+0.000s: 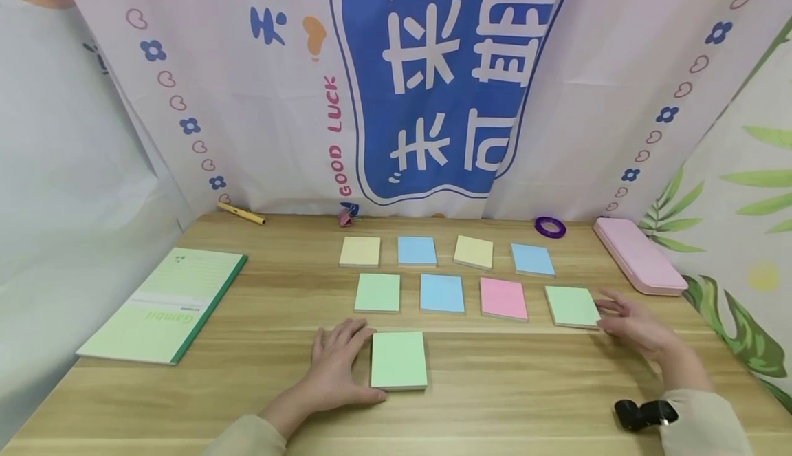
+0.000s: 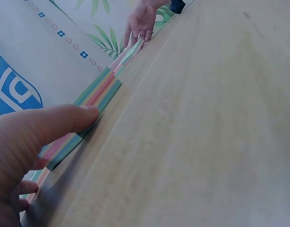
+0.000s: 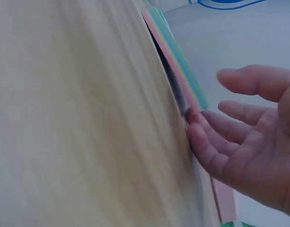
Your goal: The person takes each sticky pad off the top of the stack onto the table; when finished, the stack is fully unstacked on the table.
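Observation:
Closest to me lies a green sticky note pad [image 1: 399,360]. My left hand [image 1: 339,366] holds its left side, with the thumb at the front corner and the index finger at the back corner. The left wrist view shows that thumb [image 2: 64,122] against the pad's striped side. My right hand [image 1: 637,325] is at another green sticky note pad [image 1: 572,306], the rightmost of the middle row. Its fingertips touch that pad's right edge near the table, while the thumb [image 3: 253,80] stands apart in the right wrist view.
Blue [image 1: 442,294], pink [image 1: 503,298] and yellow [image 1: 360,252] pads lie in two rows. A notebook [image 1: 163,305] and yellow pen [image 1: 241,213] are left. A pink case [image 1: 640,255] and purple tape roll [image 1: 550,227] sit back right. A printed cloth [image 1: 278,133] hangs behind.

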`<state>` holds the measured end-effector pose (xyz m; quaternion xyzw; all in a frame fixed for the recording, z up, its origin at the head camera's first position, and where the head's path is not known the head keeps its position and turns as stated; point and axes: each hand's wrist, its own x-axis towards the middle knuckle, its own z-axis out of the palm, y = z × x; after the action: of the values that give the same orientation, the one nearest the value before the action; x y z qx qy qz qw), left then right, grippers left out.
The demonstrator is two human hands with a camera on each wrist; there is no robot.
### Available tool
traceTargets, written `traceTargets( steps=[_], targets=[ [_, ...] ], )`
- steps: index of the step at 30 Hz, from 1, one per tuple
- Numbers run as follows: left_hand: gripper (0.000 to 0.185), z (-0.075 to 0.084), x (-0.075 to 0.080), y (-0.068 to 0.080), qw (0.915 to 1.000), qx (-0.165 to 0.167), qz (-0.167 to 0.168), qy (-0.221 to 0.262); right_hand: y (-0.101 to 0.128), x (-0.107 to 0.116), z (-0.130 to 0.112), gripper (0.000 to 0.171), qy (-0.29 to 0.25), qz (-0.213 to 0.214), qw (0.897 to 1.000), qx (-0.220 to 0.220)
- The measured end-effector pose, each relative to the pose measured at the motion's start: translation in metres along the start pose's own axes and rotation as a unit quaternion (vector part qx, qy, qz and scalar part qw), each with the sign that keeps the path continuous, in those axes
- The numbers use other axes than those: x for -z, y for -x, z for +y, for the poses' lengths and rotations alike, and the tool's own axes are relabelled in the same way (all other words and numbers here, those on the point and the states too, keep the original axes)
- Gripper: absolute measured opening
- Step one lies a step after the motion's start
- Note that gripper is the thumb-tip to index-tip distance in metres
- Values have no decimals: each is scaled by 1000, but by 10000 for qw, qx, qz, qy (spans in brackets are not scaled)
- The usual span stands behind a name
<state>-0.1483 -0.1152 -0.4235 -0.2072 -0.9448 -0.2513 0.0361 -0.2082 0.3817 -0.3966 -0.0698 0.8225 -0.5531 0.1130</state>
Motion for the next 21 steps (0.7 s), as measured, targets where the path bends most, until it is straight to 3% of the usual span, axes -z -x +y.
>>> traceTargets(
  steps=[3, 8, 15, 21],
  targets=[
    [92, 0, 0, 0, 10000, -16, 14, 25, 3, 0, -5, 68, 279, 166, 9993, 174],
    [92, 0, 1, 0, 10000, -17, 15, 74, 5, -6, -17, 66, 173, 171, 9986, 471],
    [91, 0, 0, 0, 10000, 10, 8, 58, 6, -18, -41, 63, 471, 344, 9948, 835],
    [91, 1, 0, 1, 10000, 33, 32, 79, 3, -39, -66, 57, 123, -138, 9899, 1407]
  ],
)
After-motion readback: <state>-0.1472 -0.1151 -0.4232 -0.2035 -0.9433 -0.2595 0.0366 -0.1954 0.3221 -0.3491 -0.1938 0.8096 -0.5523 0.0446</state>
